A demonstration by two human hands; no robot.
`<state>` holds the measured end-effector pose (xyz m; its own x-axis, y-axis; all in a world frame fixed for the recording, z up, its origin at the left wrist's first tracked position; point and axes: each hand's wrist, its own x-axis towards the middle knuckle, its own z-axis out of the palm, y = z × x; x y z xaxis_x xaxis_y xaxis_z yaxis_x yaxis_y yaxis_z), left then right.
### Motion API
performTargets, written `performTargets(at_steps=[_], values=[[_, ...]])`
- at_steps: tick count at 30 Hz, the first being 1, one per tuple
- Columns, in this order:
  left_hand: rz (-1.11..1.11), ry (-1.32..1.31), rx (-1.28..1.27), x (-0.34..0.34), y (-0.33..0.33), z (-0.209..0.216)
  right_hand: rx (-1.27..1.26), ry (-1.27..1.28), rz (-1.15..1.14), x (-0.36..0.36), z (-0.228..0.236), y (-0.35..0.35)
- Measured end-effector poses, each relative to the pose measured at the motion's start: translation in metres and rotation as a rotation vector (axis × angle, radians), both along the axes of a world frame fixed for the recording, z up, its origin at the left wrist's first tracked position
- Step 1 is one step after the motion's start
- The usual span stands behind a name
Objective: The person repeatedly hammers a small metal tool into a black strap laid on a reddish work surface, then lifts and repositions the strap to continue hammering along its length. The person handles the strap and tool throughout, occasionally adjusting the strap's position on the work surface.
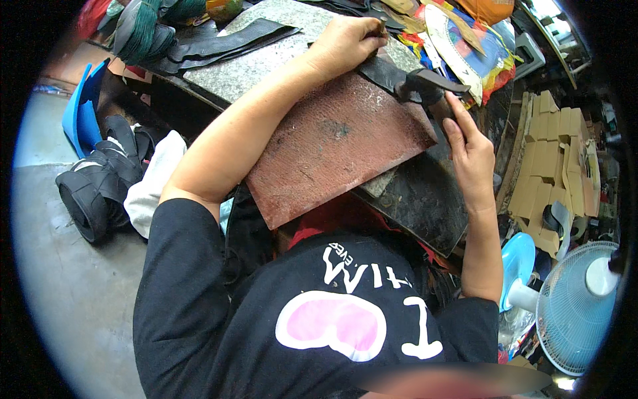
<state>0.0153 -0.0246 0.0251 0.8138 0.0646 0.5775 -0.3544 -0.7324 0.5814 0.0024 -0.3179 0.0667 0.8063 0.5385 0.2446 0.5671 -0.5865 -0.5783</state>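
Note:
My left hand (pixel 347 41) presses a strip of black leather (pixel 385 72) down at the far edge of a reddish-brown board (pixel 332 149), with a small brown piece pinched between the fingertips. My right hand (pixel 470 154) grips the wooden handle of a hammer (pixel 430 85), whose dark metal head hangs just above the leather strip. The board lies tilted on a speckled stone slab (pixel 252 66) and a black work surface (pixel 425 199).
Black leather cut-outs (pixel 219 45) lie on the slab at the back. Colourful scraps and paper patterns (pixel 465 46) pile up at the far right. Cardboard pieces (pixel 551 159) and a pale blue fan (pixel 578 306) stand to the right. Black shoe parts (pixel 100 186) and a blue panel (pixel 80 113) sit left.

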Motion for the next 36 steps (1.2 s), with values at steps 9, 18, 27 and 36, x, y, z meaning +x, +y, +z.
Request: performTargets(at_steps=[9, 18, 27, 36], values=[[0.038, 0.094, -0.803, 0.012, 0.005, -0.016, -0.041, -0.081, -0.028, 0.003, -0.012, 0.009], [0.003, 0.204, -0.592, 0.007, 0.002, -0.023, -0.061, 0.015, -0.055, 0.004, -0.009, 0.01], [0.12, 0.16, -0.573, 0.007, 0.003, -0.023, -0.229, -0.47, 0.283, -0.011, -0.003, 0.022], [0.311, 0.354, -0.102, 0.0, 0.013, -0.006, -0.171, -0.321, 0.299, 0.047, 0.009, 0.057]])
